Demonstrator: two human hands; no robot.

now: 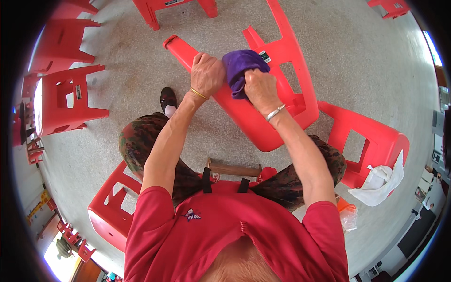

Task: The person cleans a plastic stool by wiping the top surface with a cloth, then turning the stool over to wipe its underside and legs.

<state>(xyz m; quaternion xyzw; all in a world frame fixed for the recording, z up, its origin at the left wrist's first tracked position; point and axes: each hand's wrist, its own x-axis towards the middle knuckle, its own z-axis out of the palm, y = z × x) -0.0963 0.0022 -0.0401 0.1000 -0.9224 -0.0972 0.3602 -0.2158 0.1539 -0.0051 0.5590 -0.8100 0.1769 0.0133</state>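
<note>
A red plastic stool (243, 116) lies tilted in front of me, its legs pointing away. My left hand (208, 74), with a gold-coloured bangle at the wrist, grips one of its legs near the middle of the view. Bunched in my right hand (260, 88) is a purple cloth (243, 68), which rests against the stool's leg and side. A silver-coloured bangle circles the right wrist. The fingertips of both hands are curled out of sight.
Another red stool (380, 137) stands at the right with a white cloth (377, 183) on it. Several red stools (70, 95) stand along the left, and one (109, 211) at lower left. A low wooden piece (234, 169) is between my knees. An orange item (343, 204) lies at lower right.
</note>
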